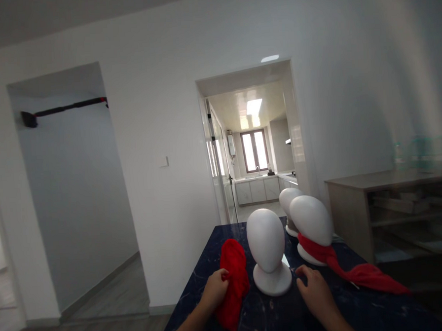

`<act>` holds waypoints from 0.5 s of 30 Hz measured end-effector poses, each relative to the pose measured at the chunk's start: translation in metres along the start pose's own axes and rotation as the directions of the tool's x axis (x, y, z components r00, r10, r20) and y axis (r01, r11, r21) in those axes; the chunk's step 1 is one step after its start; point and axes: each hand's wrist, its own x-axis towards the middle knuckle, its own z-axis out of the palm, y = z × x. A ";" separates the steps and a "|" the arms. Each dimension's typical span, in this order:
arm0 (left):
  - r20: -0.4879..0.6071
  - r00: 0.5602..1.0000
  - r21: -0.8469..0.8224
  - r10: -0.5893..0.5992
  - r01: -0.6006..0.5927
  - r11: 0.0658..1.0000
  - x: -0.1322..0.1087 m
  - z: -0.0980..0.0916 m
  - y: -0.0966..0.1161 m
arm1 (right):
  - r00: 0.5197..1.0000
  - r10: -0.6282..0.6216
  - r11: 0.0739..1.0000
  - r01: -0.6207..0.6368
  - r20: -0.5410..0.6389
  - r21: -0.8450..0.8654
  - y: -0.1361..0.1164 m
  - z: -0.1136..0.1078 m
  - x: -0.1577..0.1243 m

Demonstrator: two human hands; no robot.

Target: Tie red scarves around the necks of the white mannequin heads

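A white mannequin head (266, 242) stands upright on its round base on the dark blue marbled table. To its left lies a bunched red scarf (234, 283), long and narrow. My left hand (215, 289) is closed at the scarf's left edge, fingertips pinching the cloth. Just right of the head's base, my right hand (316, 291) hovers apart from it, fingers loosely bent with a gap between thumb and forefinger. Behind it a second mannequin head (313, 220) wears a red scarf (356, 272) round its neck, the tail trailing right across the table.
The table (266, 316) has a dark marbled top. A third mannequin head (287, 201) is partly hidden behind the second. At the right stands a wooden shelf unit (355, 183). Beyond the table a doorway opens onto a kitchen (259, 188).
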 end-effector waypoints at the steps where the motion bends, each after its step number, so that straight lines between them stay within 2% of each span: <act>1: 0.005 1.000 -0.047 -0.031 0.031 0.998 0.003 -0.003 0.000 | 1.000 0.004 1.000 -0.004 0.001 -0.008 0.001 -0.001 0.000; 6: 0.035 0.982 -0.275 -0.187 0.189 0.943 0.010 -0.027 -0.008 | 1.000 0.018 0.999 -0.018 0.008 -0.035 -0.002 -0.004 0.000; 10: -0.015 0.976 -0.293 -0.216 0.202 0.934 0.010 -0.044 -0.013 | 0.999 0.049 0.998 -0.048 0.016 -0.042 -0.006 -0.004 0.001; 12: -0.056 0.977 -0.255 -0.208 0.187 0.949 0.009 -0.042 -0.011 | 0.998 0.059 0.998 -0.058 0.025 -0.036 -0.007 -0.005 0.002; 15: -0.049 0.991 -0.175 -0.127 0.117 0.978 0.004 -0.024 -0.001 | 0.998 0.061 0.998 -0.060 0.027 -0.035 -0.008 -0.008 0.002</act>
